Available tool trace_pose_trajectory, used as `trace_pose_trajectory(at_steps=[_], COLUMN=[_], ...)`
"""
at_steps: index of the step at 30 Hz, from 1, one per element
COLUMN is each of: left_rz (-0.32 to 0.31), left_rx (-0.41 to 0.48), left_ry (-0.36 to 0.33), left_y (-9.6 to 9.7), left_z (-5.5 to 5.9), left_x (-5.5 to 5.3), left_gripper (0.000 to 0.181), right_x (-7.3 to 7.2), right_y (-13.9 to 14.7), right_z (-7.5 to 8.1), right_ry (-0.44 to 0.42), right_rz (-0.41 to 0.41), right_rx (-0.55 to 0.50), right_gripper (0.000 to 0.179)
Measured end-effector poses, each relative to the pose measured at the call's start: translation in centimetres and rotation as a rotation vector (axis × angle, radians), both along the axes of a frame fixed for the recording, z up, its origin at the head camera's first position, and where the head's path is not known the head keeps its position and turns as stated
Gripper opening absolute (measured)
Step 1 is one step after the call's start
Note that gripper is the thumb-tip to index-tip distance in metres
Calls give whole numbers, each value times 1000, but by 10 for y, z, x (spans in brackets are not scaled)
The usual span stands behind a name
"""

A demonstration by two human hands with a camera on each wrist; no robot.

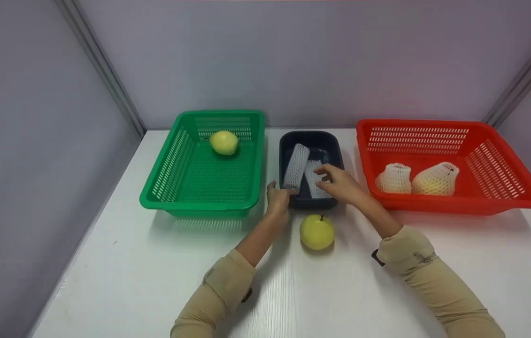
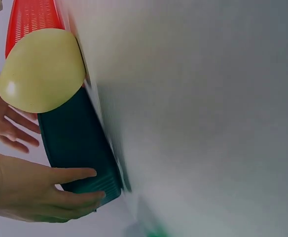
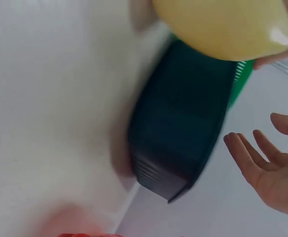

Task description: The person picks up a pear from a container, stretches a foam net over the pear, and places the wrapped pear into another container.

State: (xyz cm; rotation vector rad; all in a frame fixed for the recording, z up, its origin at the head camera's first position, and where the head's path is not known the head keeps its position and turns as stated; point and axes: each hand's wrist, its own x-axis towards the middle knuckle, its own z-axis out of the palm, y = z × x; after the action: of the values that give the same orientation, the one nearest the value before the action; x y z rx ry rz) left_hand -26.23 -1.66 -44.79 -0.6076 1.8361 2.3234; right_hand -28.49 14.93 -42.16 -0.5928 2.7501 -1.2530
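Observation:
A yellow-green pear (image 1: 317,232) with a dark stem rests on the white table, in front of a dark blue plastic bin (image 1: 313,203). Two flat white foam net sleeves lie in the bin, a left one (image 1: 296,166) and a right one (image 1: 314,180). My left hand (image 1: 278,199) is at the bin's front left corner, its fingers extended in the left wrist view; whether it touches the rim I cannot tell. Over the bin's right side is my right hand (image 1: 339,184), fingers loosely bent and apart, holding nothing. It partly hides the right sleeve.
To the left stands a green basket (image 1: 199,205) with a bare yellow pear (image 1: 224,142) inside. A red basket (image 1: 457,204) on the right holds two net-wrapped fruits, one (image 1: 394,179) beside the other (image 1: 435,180). A pale wall (image 1: 293,61) rises behind.

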Motion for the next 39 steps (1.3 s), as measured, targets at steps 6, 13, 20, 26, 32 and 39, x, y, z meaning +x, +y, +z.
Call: trace_pose_trajectory(at_steps=[6, 13, 20, 26, 32, 39], left_rz=[-22, -39, -47, -60, -68, -63], left_rx=[22, 42, 117, 161, 167, 167], left_ry=[-42, 1, -52, -37, -15, -34], left_y=[0, -1, -1, -2, -2, -1], left_z=[-3, -6, -7, -7, -8, -9], left_x=[-6, -6, -6, -7, -7, -6], left_gripper=[68, 64, 63, 62, 63, 61], right_x=[-17, -29, -35, -39, -40, -39], right_y=[-11, -21, -26, -27, -26, -17], right_z=[-16, -26, -35, -38, -38, -38], right_ry=[36, -69, -91, 23, 97, 156], right_rz=[-41, -87, -181, -242, -259, -292], right_rx=[196, 448, 493, 550, 530, 345], right_gripper=[37, 55, 55, 31, 6, 9])
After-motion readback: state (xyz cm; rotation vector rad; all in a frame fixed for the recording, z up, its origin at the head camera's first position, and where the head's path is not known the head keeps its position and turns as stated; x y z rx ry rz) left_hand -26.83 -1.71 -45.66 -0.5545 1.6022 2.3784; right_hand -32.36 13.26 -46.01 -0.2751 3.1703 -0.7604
